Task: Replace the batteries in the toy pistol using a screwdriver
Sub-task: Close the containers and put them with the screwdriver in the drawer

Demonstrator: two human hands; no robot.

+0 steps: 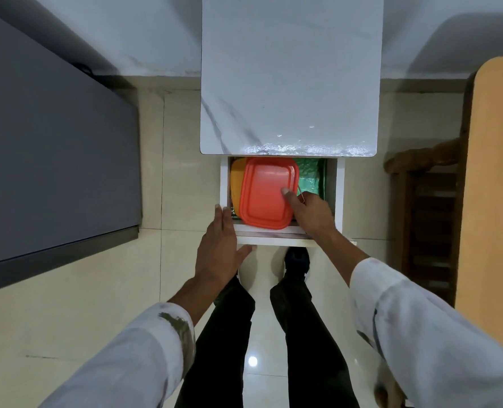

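Open drawer under marble tabletop; left hand flat, fingers straight, steadying the drawer's front corner; right hand pinches red lid, thumb on top, likely to lift and search beneath; thin metal rod beside it, possibly the screwdriver; toy pistol not in view.

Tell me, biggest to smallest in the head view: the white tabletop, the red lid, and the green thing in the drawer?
1. white tabletop
2. red lid
3. green thing, but it is partly hidden under the other two, so its full size is unsure.
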